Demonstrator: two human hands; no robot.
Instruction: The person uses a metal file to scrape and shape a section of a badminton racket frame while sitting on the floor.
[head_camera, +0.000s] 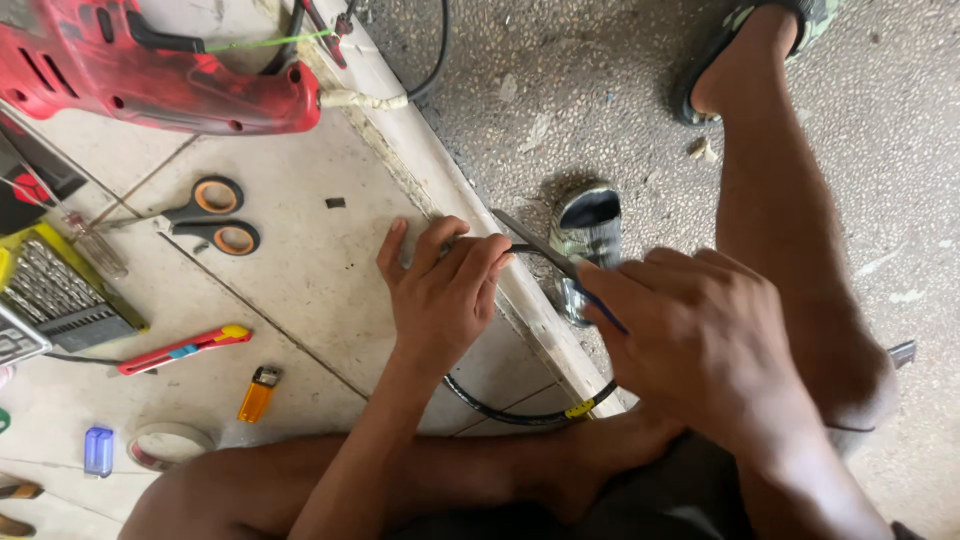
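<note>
L hand (445, 295) pinches black cable (520, 412); R hand (700, 340) grips blade tool (535, 243) against it.

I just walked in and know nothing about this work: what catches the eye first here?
Mid-frame, the left hand pinches a black cable while the right hand works a blade against it. A red drill lies top left, with orange-handled scissors below it on the tiles.

The left hand (440, 295) reaches forward from a straight forearm, fingers curled and pinched at their tips, thumb spread aside, while the right hand (700, 340) is closed in a fist-like grip just beside it, knuckles up.
</note>
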